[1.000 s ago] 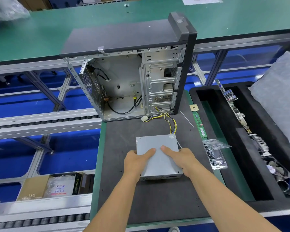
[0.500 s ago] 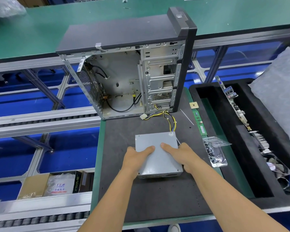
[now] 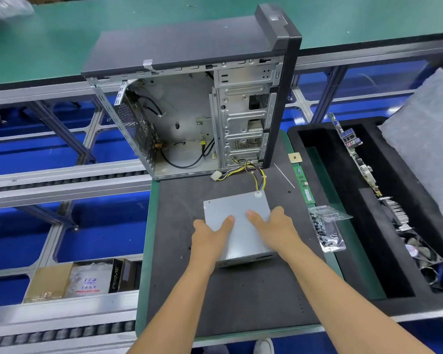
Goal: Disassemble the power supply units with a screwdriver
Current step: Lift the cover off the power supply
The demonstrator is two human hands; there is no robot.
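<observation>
A grey metal power supply unit lies flat on the dark mat. Its yellow and black cables run back into the open computer case behind it. My left hand grips the unit's left side with the thumb on top. My right hand grips the right side the same way. No screwdriver is in view.
Right of the unit lie a clear bag of screws, a green memory stick and a small chip. A black foam tray with a motherboard stands further right. Roller conveyors run along the left.
Both hands stay on the power supply unit, which has hardly moved; only my view has shifted slightly.
</observation>
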